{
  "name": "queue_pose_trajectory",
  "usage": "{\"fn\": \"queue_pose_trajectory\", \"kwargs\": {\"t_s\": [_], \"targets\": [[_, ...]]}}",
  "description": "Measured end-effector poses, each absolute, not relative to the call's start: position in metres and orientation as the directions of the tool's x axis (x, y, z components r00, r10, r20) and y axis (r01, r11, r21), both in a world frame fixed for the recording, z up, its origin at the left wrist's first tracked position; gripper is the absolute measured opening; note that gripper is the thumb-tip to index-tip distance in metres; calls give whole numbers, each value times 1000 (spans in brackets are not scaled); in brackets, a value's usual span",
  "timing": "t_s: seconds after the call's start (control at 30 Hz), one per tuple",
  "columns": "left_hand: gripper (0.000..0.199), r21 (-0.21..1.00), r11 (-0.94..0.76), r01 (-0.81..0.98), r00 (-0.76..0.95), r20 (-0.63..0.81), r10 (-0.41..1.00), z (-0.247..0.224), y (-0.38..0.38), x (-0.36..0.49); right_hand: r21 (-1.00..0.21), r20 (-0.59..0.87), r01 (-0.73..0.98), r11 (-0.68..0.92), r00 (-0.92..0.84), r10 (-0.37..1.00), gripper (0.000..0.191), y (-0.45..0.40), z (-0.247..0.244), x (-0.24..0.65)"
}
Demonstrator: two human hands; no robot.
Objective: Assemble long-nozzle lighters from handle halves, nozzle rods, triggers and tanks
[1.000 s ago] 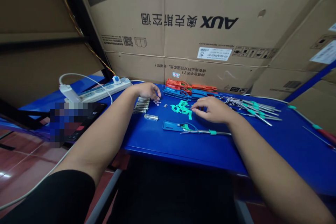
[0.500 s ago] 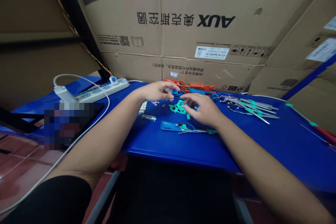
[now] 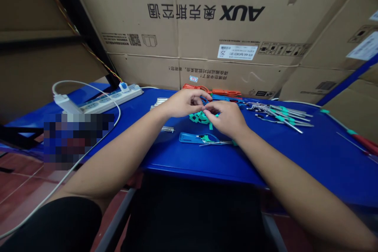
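Note:
My left hand (image 3: 189, 103) and my right hand (image 3: 228, 118) meet at the fingertips over the blue table. Fingers of both are pinched together; whatever lies between them is too small or hidden to make out. Just beneath them is a pile of small bright green pieces (image 3: 198, 117). Closer to me lies a blue plastic strip (image 3: 190, 138) with a green-taped wire and a thin rod on it, its right end near my right wrist. A small silvery tube (image 3: 169, 129) lies by my left forearm, and several more silvery tubes (image 3: 159, 102) sit behind that forearm.
Orange plastic parts (image 3: 227, 93) and blue ones (image 3: 226, 98) line the back. Rods with wires and green tape (image 3: 285, 115) lie at right. A white power strip (image 3: 113, 97) and cable stand left, beside a blurred-out object. A large cardboard box (image 3: 197, 39) walls the rear.
My hands have come together from a small gap, the left moving right, and their fingers have closed to a pinch. The whole view has shifted slightly.

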State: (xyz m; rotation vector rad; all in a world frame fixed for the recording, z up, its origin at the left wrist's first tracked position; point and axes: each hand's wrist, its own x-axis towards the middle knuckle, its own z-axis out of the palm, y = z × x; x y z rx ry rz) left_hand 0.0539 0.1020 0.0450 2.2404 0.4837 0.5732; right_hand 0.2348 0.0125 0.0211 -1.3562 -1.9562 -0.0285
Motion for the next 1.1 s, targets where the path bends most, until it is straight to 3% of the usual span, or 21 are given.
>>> {"fn": "queue_pose_trajectory", "kwargs": {"t_s": [0.1,0.17,0.27,0.33,0.43,0.53,0.67,0.87,0.97,1.03,1.1], "targets": [[44,740,-648,180,859,203,471,49,104,48,-315,571,832,456,-217,792,18,13,21,236],[40,689,-674,267,892,88,443,54,108,38,-304,581,831,467,-227,782,16,14,21,238],[29,472,-724,503,861,-196,470,62,115,19,-339,598,818,465,-195,778,9,14,23,243],[35,321,-707,630,773,-343,533,65,118,10,-374,600,809,452,-161,784,6,14,25,248],[49,132,-681,720,651,-468,597,64,117,7,-425,604,801,422,-97,791,5,14,29,255],[50,13,-697,717,594,-535,601,61,115,13,-446,610,793,415,-71,790,4,15,31,259],[40,22,-684,729,593,-517,617,57,121,15,-468,590,783,409,-67,804,4,15,30,261],[46,56,-653,756,590,-491,641,55,129,8,-449,599,799,399,-62,798,13,15,30,263],[33,50,-659,750,605,-454,654,56,127,7,-429,610,799,421,-87,787,18,15,31,263],[26,135,-683,718,676,-368,638,57,124,8,-474,582,763,440,-103,806,18,16,30,262],[24,294,-713,637,771,-219,598,57,120,12,-565,529,700,436,-97,843,17,17,29,261]]}}
